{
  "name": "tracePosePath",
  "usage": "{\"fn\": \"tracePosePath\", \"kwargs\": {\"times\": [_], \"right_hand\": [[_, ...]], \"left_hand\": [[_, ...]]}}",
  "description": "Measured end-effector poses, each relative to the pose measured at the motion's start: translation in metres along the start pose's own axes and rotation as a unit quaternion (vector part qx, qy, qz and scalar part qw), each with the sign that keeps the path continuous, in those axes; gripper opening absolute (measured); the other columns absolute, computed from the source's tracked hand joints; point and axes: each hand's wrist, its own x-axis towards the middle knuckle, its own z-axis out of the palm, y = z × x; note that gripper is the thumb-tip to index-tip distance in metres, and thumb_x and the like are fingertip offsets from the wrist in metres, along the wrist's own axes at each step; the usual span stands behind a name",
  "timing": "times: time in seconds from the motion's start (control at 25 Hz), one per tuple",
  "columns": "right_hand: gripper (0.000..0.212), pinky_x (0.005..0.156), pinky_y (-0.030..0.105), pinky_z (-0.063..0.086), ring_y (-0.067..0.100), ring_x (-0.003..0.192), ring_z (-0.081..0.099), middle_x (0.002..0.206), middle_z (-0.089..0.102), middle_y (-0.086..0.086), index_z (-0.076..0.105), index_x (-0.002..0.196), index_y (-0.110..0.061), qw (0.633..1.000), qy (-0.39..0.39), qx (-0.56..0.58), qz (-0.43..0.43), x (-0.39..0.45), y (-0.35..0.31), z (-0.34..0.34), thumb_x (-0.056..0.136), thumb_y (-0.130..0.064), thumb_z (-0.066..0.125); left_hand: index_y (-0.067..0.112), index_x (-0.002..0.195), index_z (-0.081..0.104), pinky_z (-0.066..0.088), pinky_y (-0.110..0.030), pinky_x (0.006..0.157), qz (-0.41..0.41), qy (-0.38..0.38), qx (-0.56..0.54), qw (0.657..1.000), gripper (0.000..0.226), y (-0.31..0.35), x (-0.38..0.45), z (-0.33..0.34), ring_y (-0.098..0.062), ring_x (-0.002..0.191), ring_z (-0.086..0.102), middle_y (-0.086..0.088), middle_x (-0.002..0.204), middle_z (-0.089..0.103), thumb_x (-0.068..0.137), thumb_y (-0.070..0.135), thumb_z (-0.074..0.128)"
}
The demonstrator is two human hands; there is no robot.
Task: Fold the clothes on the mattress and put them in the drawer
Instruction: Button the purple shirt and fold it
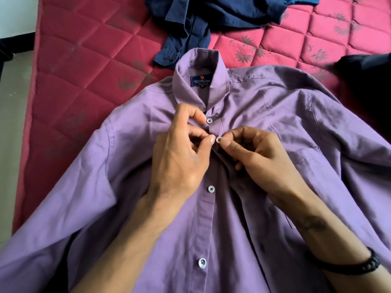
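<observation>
At the shirt's placket, just below the collar, the right hand [257, 154] pinches a white button [219, 140] between thumb and forefinger, while the left hand [182, 153] pinches the facing edge of fabric beside it, fingertips nearly touching. Both work on a purple shirt [275, 127] spread front-up on the red quilted mattress [88, 60]. A crumpled navy garment [207, 15] lies beyond the collar, and something black [368, 70] sits at the right edge.

Bare arms; blk bracelet [369, 264], tattoo [313, 224] on rt.
</observation>
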Motion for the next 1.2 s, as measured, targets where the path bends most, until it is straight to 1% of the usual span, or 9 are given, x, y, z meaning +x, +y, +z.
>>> {"fn": "tracePosePath", "kwargs": {"times": [0.32, 0.44, 0.56, 0.68, 0.76, 0.84, 1.0, 1.08, 1.2], "right_hand": [[0.003, 0.061, 0.033, 0.054, 0.011, 0.065, 0.060, 0.078, 0.072, 0.003, 0.075, 0.097, -0.015, 0.997, 0.035, -0.049, -0.042, -0.017, 0.001, 0.004, 0.096, -0.013, 0.072], [0.023, 0.082, 0.034, 0.060, 0.011, 0.080, 0.070, 0.091, 0.076, -0.002, 0.075, 0.102, -0.020, 0.972, 0.008, -0.216, -0.093, -0.060, -0.009, -0.001, 0.083, -0.009, 0.080], [0.046, 0.103, 0.031, 0.046, 0.016, 0.117, 0.057, 0.128, 0.067, 0.001, 0.073, 0.115, -0.017, 0.890, -0.084, -0.411, -0.179, -0.142, -0.001, -0.011, 0.071, -0.009, 0.079], [0.049, 0.118, 0.025, 0.031, 0.017, 0.138, 0.044, 0.147, 0.053, -0.001, 0.071, 0.125, -0.021, 0.900, -0.066, -0.404, -0.151, -0.192, 0.024, -0.018, 0.078, -0.010, 0.081], [0.053, 0.118, 0.022, 0.030, 0.019, 0.136, 0.044, 0.150, 0.044, 0.002, 0.068, 0.128, -0.021, 0.916, -0.021, -0.377, -0.139, -0.203, 0.028, -0.016, 0.078, -0.015, 0.085], [0.065, 0.110, 0.036, 0.042, 0.027, 0.127, 0.048, 0.147, 0.036, 0.004, 0.059, 0.131, -0.021, 0.906, 0.020, -0.409, -0.104, -0.205, 0.020, -0.013, 0.073, -0.021, 0.088], [0.089, 0.087, 0.048, 0.052, 0.043, 0.102, 0.055, 0.131, 0.029, 0.008, 0.030, 0.146, -0.028, 0.846, -0.003, -0.533, 0.002, -0.236, -0.001, -0.015, 0.070, -0.007, 0.071], [0.092, 0.080, 0.048, 0.053, 0.045, 0.099, 0.060, 0.130, 0.037, 0.014, 0.021, 0.152, -0.027, 0.830, -0.018, -0.557, 0.040, -0.259, -0.003, -0.010, 0.073, -0.002, 0.061], [0.097, 0.073, 0.048, 0.054, 0.042, 0.093, 0.065, 0.105, 0.064, 0.013, 0.020, 0.154, -0.029, 0.870, 0.013, -0.493, 0.001, -0.276, -0.013, -0.011, 0.068, -0.002, 0.055]], "left_hand": [[0.019, 0.084, 0.060, 0.047, -0.041, 0.059, 0.072, 0.080, 0.116, 0.987, 0.014, -0.016, -0.019, 0.010, -0.012, 0.057, 0.055, 0.008, 0.065, 0.057, 0.089, 0.023, 0.073], [0.019, 0.093, 0.067, 0.052, -0.043, 0.070, 0.074, 0.046, 0.135, 0.987, 0.004, -0.007, -0.045, 0.003, -0.018, 0.076, 0.061, 0.005, 0.088, 0.063, 0.090, 0.020, 0.070], [0.021, 0.116, 0.068, 0.051, -0.046, 0.086, 0.086, -0.035, 0.251, 0.963, 0.025, 0.015, -0.123, -0.011, -0.027, 0.098, 0.055, -0.001, 0.107, 0.058, 0.092, 0.027, 0.066], [0.025, 0.126, 0.064, 0.049, -0.044, 0.086, 0.037, -0.065, 0.297, 0.952, 0.041, 0.033, -0.190, -0.027, -0.030, 0.100, 0.056, -0.003, 0.108, 0.055, 0.087, 0.035, 0.073], [0.030, 0.131, 0.056, 0.048, -0.044, 0.089, -0.014, -0.115, 0.320, 0.940, 0.051, 0.047, -0.205, -0.037, -0.030, 0.108, 0.059, -0.002, 0.116, 0.058, 0.086, 0.043, 0.075], [0.033, 0.138, 0.042, 0.049, -0.044, 0.092, -0.054, -0.179, 0.355, 0.916, 0.065, 0.055, -0.205, -0.046, -0.031, 0.116, 0.059, -0.004, 0.126, 0.055, 0.084, 0.044, 0.077], [0.038, 0.156, 0.018, 0.049, -0.047, 0.096, -0.104, -0.223, 0.388, 0.888, 0.095, 0.064, -0.246, -0.059, -0.034, 0.120, 0.053, -0.008, 0.136, 0.039, 0.082, 0.010, 0.071], [0.032, 0.159, 0.018, 0.047, -0.046, 0.101, -0.099, -0.230, 0.396, 0.883, 0.095, 0.064, -0.265, -0.061, -0.035, 0.122, 0.050, -0.009, 0.139, 0.035, 0.082, 0.007, 0.067], [0.024, 0.150, 0.036, 0.044, -0.043, 0.103, -0.105, -0.194, 0.405, 0.887, 0.073, 0.067, -0.279, -0.063, -0.033, 0.123, 0.052, -0.010, 0.138, 0.042, 0.089, 0.036, 0.073]]}}
